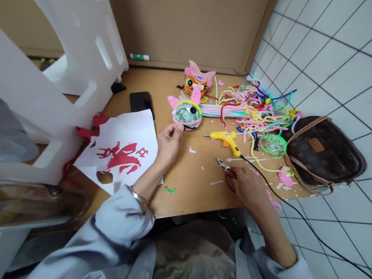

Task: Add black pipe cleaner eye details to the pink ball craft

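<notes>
At the near edge of the brown surface [194, 177], a small curved green scrap [169, 189] lies in front of you, between your arms. Your left wrist wears a silver bracelet [138, 197]. Your right hand [245, 185] is on the right, low over the surface, and its fingers are wrapped around the pliers [223, 164], whose metal tips point left and away from you. On the left lies a white sheet of paper [131, 136] with red shapes on it and a hole near its bottom.

Your left hand [169, 144] is a bit farther off. Its fingers are close together, pinching the near left edge of the clear ball [187, 115], which sits in the middle. The ball has green stuff inside, a black and white eye and pink ears. Just right of it lies a yellow glue gun [226, 138], its tip pointing left and its black cord [287, 203] running off to the right. The brown handbag [326, 152] stands at the right.

Farther off, a black phone [140, 101] lies on the left, and a big messy pile of colorful pipe cleaners [255, 112] on the right. Behind the ball is an orange toy head [196, 84] with pink ears. Farthest away, a green and white marker [139, 57] lies by the brown board [189, 20].
</notes>
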Tool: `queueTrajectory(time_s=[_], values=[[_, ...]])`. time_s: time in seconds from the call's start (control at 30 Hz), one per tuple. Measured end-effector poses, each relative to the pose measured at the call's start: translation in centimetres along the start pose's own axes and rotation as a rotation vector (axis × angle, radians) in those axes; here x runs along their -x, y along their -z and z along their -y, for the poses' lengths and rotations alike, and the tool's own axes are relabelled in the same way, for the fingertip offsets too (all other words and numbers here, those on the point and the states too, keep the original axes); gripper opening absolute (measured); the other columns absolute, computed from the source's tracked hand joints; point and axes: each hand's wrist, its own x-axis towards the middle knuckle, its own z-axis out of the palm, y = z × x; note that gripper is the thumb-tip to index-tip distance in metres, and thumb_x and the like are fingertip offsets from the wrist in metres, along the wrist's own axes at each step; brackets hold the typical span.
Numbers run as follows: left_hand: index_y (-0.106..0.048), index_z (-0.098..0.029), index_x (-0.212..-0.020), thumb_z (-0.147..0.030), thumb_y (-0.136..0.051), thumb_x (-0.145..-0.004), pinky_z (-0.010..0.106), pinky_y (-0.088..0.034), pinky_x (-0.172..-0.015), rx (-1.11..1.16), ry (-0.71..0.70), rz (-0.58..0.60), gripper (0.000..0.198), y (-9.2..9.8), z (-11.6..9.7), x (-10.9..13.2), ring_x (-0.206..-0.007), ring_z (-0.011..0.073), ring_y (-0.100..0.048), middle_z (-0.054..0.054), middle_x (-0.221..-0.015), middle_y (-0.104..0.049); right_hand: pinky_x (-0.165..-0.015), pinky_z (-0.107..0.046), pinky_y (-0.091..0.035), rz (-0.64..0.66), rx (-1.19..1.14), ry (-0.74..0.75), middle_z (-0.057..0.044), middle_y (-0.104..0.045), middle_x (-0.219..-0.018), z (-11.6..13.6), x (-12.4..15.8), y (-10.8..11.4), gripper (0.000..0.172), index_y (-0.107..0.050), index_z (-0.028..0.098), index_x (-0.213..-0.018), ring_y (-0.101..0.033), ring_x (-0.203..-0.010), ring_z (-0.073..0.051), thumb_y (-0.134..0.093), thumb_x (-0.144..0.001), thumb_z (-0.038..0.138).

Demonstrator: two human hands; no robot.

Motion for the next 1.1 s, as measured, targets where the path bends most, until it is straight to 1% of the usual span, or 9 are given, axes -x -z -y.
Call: queueTrajectory(time_s=[0.17, 0.27, 0.4, 0.5, 0.6, 0.7, 0.8, 0.97, 1.1], values=[[-0.057, -0.017, -0.061, -0.035, -0.069, -0.074, 0.021, -0.026, -0.049, 0.075, 0.097, 0.025, 0.025, -0.5, -0.4, 0.3, -0.047, 0.0066, -0.037, -0.005, -0.051, -0.046, -0.071, -0.034, -0.04, -0.011, -0.032, 0.063, -0.016, -0.068, -0.094, 0.4, 0.1, -1.0, 0.018, -0.064, 0.013, -0.098, -0.062, -0.086, -0.026, -0.051, -0.085, 0.014], [-0.059, -0.016, -0.063, -0.034, -0.07, -0.071, 0.02, -0.026, -0.048, 0.154, 0.163, 0.068, 0.023, -0.9, -0.7, 0.6, -0.046, 0.0057, -0.037, -0.005, -0.051, -0.047, -0.073, -0.034, -0.043, -0.054, -0.243, 0.044, -0.014, -0.068, -0.1, 0.6, 0.1, -0.6, 0.029, -0.064, 0.015, -0.106, -0.062, -0.087, -0.025, -0.053, -0.079, 0.014], [-0.057, -0.016, -0.064, -0.037, -0.073, -0.068, 0.02, -0.027, -0.047, 0.201, 0.223, 0.155, 0.026, -1.1, -0.8, 0.9, -0.046, 0.0055, -0.038, -0.005, -0.051, -0.046, -0.067, -0.033, -0.045, 0.09, -0.878, -0.061, -0.007, -0.068, -0.087, 0.2, 0.6, -0.8, 0.045, -0.063, 0.016, -0.116, -0.061, -0.076, -0.021, -0.06, -0.071, 0.021], [-0.058, -0.016, -0.066, -0.04, -0.074, -0.068, 0.02, -0.027, -0.047, 0.209, 0.243, 0.208, 0.029, -1.1, -0.8, 1.0, -0.046, 0.0055, -0.038, -0.005, -0.052, -0.046, -0.061, -0.029, -0.044, 0.245, -1.442, -0.258, -0.005, -0.068, -0.085, -0.7, 1.1, -0.7, 0.049, -0.066, 0.018, -0.113, -0.06, -0.07, -0.017, -0.071, -0.065, 0.029], [-0.058, -0.016, -0.067, -0.041, -0.074, -0.068, 0.02, -0.027, -0.047, 0.206, 0.255, 0.214, 0.03, -1.1, -0.7, 1.0, -0.046, 0.0053, -0.038, -0.006, -0.053, -0.045, -0.06, -0.027, -0.044, 0.286, -1.791, -0.396, -0.005, -0.07, -0.087, -1.3, 1.6, -0.5, 0.052, -0.068, 0.019, -0.104, -0.059, -0.067, -0.014, -0.083, -0.057, 0.037], [-0.058, -0.016, -0.067, -0.04, -0.075, -0.068, 0.019, -0.028, -0.047, 0.215, 0.264, 0.211, 0.029, -1.1, -0.7, 1.0, -0.046, 0.0052, -0.038, -0.006, -0.053, -0.045, -0.058, -0.027, -0.043, 0.324, -1.913, -0.433, -0.004, -0.071, -0.081, -1.3, 2.1, -0.4, 0.047, -0.069, 0.02, -0.093, -0.054, -0.057, -0.011, -0.083, -0.058, 0.048], [-0.057, -0.016, -0.065, -0.037, -0.075, -0.068, 0.019, -0.028, -0.047, 0.225, 0.263, 0.211, 0.028, -1.1, -0.7, 0.9, -0.046, 0.005, -0.038, -0.005, -0.053, -0.046, -0.061, -0.029, -0.045, 0.382, -1.977, -0.469, -0.006, -0.073, -0.084, -1.1, 2.4, -0.4, 0.044, -0.067, 0.021, -0.09, -0.056, -0.058, -0.014, -0.07, -0.071, 0.06], [-0.06, -0.016, -0.067, -0.037, -0.077, -0.068, 0.018, -0.03, -0.046, 0.241, 0.276, 0.204, 0.027, -1.2, -0.8, 1.0, -0.047, 0.0045, -0.039, -0.005, -0.055, -0.049, -0.073, -0.035, -0.048, 0.608, -2.111, -0.415, -0.013, -0.07, -0.107, -1.3, 2.5, 0.0, 0.059, -0.063, 0.019, -0.108, -0.065, -0.081, -0.021, -0.041, -0.085, 0.069], [-0.06, -0.015, -0.068, -0.037, -0.08, -0.066, 0.016, -0.032, -0.046, 0.298, 0.319, 0.231, 0.029, -1.1, -0.9, 1.1, -0.047, 0.0038, -0.041, -0.005, -0.056, -0.05, -0.074, -0.034, -0.047, 0.612, -2.153, -0.312, -0.012, -0.067, -0.113, -1.2, 2.5, 0.3, 0.065, -0.061, 0.022, -0.115, -0.064, -0.087, -0.021, -0.04, -0.083, 0.074]])
